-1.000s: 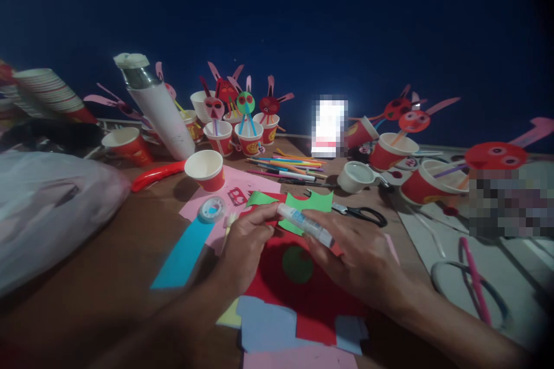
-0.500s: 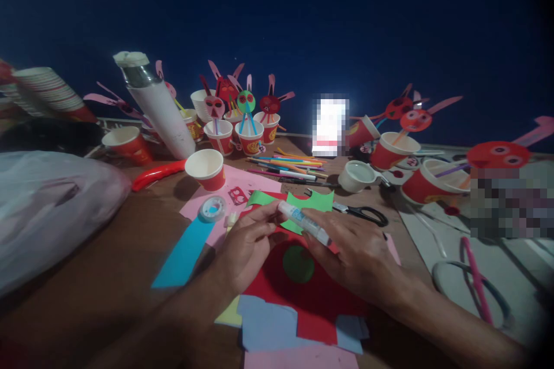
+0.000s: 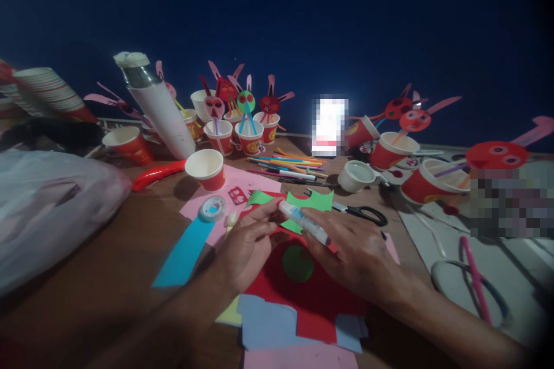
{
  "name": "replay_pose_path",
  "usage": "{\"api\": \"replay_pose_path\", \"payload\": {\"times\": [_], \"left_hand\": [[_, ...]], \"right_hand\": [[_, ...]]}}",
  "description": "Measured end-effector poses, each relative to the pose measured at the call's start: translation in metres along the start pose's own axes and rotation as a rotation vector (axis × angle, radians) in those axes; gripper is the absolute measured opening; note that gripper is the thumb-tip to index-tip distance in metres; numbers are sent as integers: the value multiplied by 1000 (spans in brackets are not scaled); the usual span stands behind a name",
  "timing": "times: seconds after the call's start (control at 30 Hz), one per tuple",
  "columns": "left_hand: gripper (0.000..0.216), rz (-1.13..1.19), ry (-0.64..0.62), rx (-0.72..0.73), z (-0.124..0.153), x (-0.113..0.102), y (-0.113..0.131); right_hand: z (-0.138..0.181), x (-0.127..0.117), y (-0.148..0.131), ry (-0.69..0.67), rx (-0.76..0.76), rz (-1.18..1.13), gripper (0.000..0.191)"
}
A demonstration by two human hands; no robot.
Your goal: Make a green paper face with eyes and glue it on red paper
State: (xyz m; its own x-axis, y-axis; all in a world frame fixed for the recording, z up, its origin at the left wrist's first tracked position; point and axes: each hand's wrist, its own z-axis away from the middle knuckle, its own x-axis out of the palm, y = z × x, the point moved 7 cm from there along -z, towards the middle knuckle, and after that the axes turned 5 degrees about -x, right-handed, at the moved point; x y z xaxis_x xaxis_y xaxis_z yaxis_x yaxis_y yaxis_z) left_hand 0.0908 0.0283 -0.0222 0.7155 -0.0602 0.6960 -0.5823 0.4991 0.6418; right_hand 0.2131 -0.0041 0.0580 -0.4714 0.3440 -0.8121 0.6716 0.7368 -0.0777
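Observation:
In my right hand (image 3: 352, 245) I grip a white glue stick (image 3: 305, 222) with blue print, tilted down to the right. Its upper left end touches the fingertips of my left hand (image 3: 249, 242), where a thin reddish edge shows. The left fingers are drawn together, and what they pinch is too small to name. Below both hands a green paper disc (image 3: 298, 263) lies on a red paper sheet (image 3: 315, 305). Green paper with cut-out curves (image 3: 318, 202) lies just behind the glue stick.
Scissors (image 3: 367, 216), a tape roll (image 3: 212, 208) on a blue strip (image 3: 184, 256), and a paper cup (image 3: 205, 168) surround the sheets. Behind are coloured sticks (image 3: 294, 162), a white flask (image 3: 160, 112) and several cups with paper rabbit faces. A plastic bag (image 3: 56, 207) lies left.
The glue stick has shifted very slightly between my hands, and a reddish edge now shows at my left fingertip. The rest looks the same.

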Motion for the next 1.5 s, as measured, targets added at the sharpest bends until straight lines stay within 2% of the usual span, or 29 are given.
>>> {"api": "replay_pose_path", "payload": {"times": [0.37,0.67,0.93,1.33,1.5], "left_hand": [[39,-51,-8,-16,0,2,-3],[43,-268,109,55,0,-7,-1],[48,-435,97,132,0,-13,-1],[35,-263,142,96,2,-8,4],[35,-116,49,24,1,-4,1]], "right_hand": [[1,1,0,18,-6,-47,34],[0,-2,-1,40,-6,-44,31],[1,-2,0,37,-1,-47,31],[2,-5,4,49,39,22,30],[1,-5,5,80,34,37,28]]}}
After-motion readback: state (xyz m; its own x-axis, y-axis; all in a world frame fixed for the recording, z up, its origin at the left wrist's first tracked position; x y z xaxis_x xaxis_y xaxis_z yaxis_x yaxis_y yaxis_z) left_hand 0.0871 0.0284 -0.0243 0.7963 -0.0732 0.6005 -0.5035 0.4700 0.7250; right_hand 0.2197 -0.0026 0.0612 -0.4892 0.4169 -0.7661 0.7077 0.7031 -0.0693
